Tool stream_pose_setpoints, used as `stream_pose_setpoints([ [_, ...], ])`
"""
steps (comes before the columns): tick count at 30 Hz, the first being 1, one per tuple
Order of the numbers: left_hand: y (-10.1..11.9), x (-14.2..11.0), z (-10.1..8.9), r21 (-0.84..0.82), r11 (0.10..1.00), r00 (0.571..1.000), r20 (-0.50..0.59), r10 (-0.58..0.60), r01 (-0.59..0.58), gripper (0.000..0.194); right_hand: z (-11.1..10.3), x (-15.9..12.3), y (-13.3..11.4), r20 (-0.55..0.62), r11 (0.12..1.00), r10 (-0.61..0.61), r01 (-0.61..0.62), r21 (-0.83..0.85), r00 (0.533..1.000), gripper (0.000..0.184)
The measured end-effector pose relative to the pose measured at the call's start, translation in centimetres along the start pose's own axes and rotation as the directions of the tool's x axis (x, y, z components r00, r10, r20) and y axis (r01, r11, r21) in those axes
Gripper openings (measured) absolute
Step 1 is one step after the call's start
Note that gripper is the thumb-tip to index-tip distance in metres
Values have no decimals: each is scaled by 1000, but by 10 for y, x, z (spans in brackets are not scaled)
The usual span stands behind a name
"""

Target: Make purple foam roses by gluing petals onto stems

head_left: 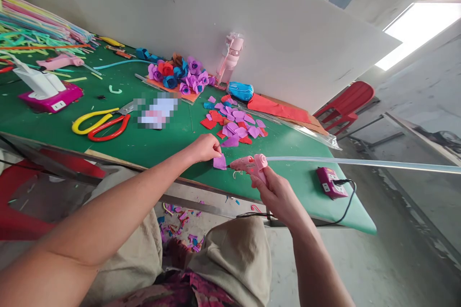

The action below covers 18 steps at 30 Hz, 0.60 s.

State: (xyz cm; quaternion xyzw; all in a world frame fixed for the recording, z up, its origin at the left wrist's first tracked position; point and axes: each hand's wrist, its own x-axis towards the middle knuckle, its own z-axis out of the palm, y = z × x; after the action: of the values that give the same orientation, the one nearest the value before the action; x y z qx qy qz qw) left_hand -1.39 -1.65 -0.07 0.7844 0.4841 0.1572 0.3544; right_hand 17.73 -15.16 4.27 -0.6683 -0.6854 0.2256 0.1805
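Note:
Near the table's front edge my left hand (207,148) pinches a purple paper petal (219,162) between closed fingers. My right hand (272,189) is wrapped round the handle of a pink glue gun (248,166), its nozzle pointing left at the petal's edge. Whether the nozzle touches the petal I cannot tell. A long translucent glue stick (353,164) runs out of the gun's back to the right. Just beyond my hands lies a loose pile of purple, red and blue petals (236,127).
Several finished paper flowers (180,76) sit at the back near a pink bottle (230,59). Scissors (103,124) lie to the left. A second glue gun (61,61) and a purple power strip (52,98) are farther left; another strip (330,183) stands at the right edge.

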Motion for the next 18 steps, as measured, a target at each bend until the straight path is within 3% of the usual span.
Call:
stream_pose_setpoints([
  [6, 0, 0, 0, -2, 1000, 1000, -1, 7, -7, 8, 3, 0, -5, -26, 999, -47, 47, 21, 999, 31],
  [18, 0, -1, 0, 8, 1000, 1000, -5, 17, -17, 10, 7, 4, -15, 18, 991, -78, 80, -106, 997, 28],
])
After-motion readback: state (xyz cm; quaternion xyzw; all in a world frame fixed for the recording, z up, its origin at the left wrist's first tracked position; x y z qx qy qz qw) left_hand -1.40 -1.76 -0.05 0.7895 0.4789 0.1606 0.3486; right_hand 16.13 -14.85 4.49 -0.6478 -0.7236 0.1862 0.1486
